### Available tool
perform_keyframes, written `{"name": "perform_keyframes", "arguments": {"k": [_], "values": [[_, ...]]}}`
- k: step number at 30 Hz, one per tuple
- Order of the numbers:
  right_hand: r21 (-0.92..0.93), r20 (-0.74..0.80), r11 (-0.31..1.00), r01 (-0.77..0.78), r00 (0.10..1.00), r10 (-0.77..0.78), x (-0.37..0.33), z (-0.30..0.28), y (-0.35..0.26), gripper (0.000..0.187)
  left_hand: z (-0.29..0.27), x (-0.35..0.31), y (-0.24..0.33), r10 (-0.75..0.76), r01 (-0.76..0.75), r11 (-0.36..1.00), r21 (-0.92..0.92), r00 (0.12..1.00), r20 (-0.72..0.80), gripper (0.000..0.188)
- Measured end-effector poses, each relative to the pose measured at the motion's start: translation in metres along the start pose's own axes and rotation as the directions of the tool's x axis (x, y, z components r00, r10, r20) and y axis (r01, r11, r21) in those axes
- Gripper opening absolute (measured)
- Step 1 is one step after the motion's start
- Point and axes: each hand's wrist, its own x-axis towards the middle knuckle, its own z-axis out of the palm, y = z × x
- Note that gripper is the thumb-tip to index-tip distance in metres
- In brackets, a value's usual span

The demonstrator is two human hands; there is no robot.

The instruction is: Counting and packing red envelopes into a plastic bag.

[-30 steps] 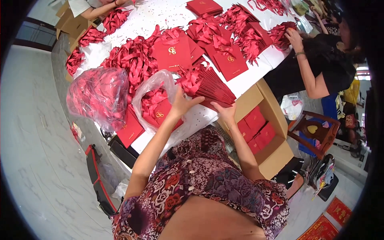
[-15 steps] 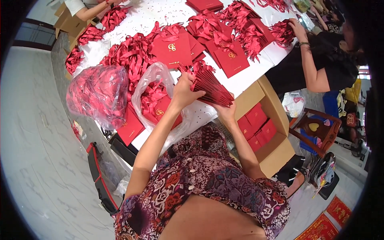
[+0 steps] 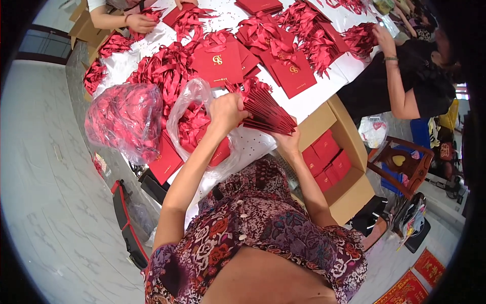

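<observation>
A fanned bundle of flat red paper gift bags (image 3: pixel 268 111) is held over the near edge of the table, its edges facing up. My right hand (image 3: pixel 288 139) grips the lower right end of the bundle from beneath. At the upper left end, by the red ribbon handles, my left hand (image 3: pixel 226 112) is closed with its fingertips against the bags; part of its fingers is hidden. Just left of that hand, an open clear plastic bag (image 3: pixel 174 119) contains red ribbons and gift bags. More flat red gift bags (image 3: pixel 217 63) with ribbons lie beyond my hands.
An open cardboard box (image 3: pixel 349 200) with red gift bags packed inside stands at my right. A full clear plastic sack (image 3: pixel 124 121) of red ribbon sits at the left. Co-workers' hands, one (image 3: pixel 142 23) at far left and one (image 3: pixel 385 40) at right, handle ribboned bags.
My left hand has turned and shifted slightly left and up along the bundle. The far-left co-worker's hands have moved in over the table with a red bag. My right hand has barely moved.
</observation>
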Motion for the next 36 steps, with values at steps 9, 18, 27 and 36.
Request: {"name": "perform_keyframes", "arguments": {"k": [9,18,27,36], "values": [[-0.049,0.023,0.998,0.034,0.999,-0.033,0.003,0.001,-0.012,0.057,-0.01,0.013,0.009,-0.11,0.046,0.974,0.22,0.952,0.287,0.044],[-0.15,0.016,0.988,0.037,0.999,-0.035,0.004,-0.003,-0.011,0.058,-0.003,0.032,-0.002,-0.092,0.007,0.97,0.245,0.937,0.337,0.027],[-0.123,0.025,0.992,0.03,0.999,-0.027,0.004,0.0,-0.012,0.055,-0.01,0.032,-0.018,-0.096,0.08,0.887,0.454,0.995,0.013,0.015],[-0.084,0.018,0.996,0.026,1.0,-0.025,0.003,-0.002,-0.018,0.056,0.008,-0.018,-0.001,0.301,-0.34,0.846,-0.412,0.941,-0.158,0.041]]}}
